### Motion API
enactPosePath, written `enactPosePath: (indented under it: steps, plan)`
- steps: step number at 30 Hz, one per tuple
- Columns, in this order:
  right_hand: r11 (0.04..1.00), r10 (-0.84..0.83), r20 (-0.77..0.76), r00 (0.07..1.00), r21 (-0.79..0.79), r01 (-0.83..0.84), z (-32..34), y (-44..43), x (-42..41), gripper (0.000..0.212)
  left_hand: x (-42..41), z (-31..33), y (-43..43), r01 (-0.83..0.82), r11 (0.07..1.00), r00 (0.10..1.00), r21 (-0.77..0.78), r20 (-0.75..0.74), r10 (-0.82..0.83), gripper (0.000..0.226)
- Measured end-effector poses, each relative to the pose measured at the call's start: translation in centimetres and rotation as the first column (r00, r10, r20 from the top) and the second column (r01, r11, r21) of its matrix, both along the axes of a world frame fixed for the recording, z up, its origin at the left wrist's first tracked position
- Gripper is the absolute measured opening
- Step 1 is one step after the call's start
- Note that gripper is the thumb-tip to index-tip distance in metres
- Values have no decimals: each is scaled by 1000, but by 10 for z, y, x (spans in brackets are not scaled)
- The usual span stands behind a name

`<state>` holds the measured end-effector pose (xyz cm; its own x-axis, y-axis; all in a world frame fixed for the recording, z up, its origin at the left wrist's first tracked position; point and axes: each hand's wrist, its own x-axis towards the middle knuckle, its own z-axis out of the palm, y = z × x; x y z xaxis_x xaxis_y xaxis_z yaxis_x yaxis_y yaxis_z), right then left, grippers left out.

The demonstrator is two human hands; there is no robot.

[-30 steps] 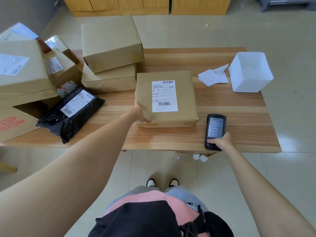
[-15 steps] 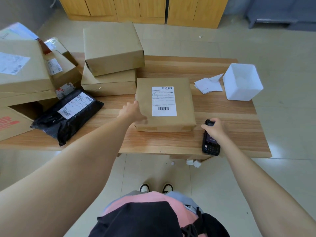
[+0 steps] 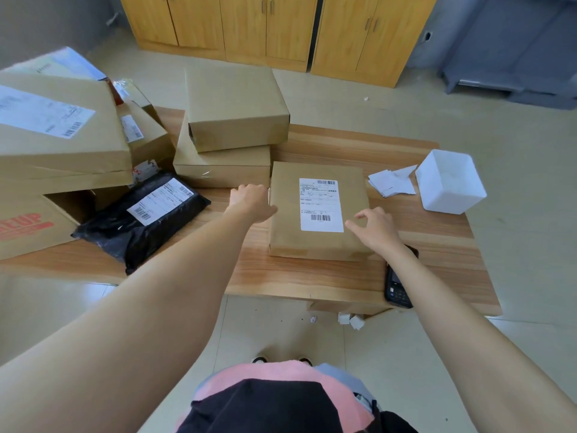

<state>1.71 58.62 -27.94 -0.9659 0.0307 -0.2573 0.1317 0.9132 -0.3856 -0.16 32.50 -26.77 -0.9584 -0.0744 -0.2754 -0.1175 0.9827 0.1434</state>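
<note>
From the head camera, a flat brown cardboard parcel [image 3: 315, 245] lies on the light wooden bench [image 3: 296, 276], near its front edge. It carries a white shipping label [image 3: 321, 204] with two barcodes; the small print is too fine to read.

The left hand [image 3: 253, 201] touches the parcel's left edge with bent fingers; whether they grip it cannot be told. The right hand [image 3: 374, 228] hovers over the parcel's near right corner, fingers loosely spread, holding nothing.

A black handheld scanner [image 3: 396, 287] lies on the bench, partly under the right forearm. To the left lies a black plastic mailer bag [image 3: 125, 235] with a barcoded label, and beside it a large brown carton [image 3: 28, 226] with red letters ending "UP". At the right stand a white square tub [image 3: 449, 185] and white paper slips [image 3: 392, 182].
</note>
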Motion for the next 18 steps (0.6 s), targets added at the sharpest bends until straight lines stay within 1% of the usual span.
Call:
enactPosePath:
  steps: [3,8,11,18]
  plan:
    - [999,-39,-16,999,16,39,4,4,-1,43,-7,3,1,35,999,999,4,-13,-35,32]
    - [993,-119,-30,992,7,120,13,24,-3,41,-19,7,15,104,994,994,33,-46,-102,39]
    - [989,-149,-62,987,0,149,19,41,-9,39,-29,11,31,143,989,989,32,-47,-142,39]
    - [983,-186,-75,980,-9,186,27,83,-33,40,-59,22,81,198,979,979,45,-56,-196,38]
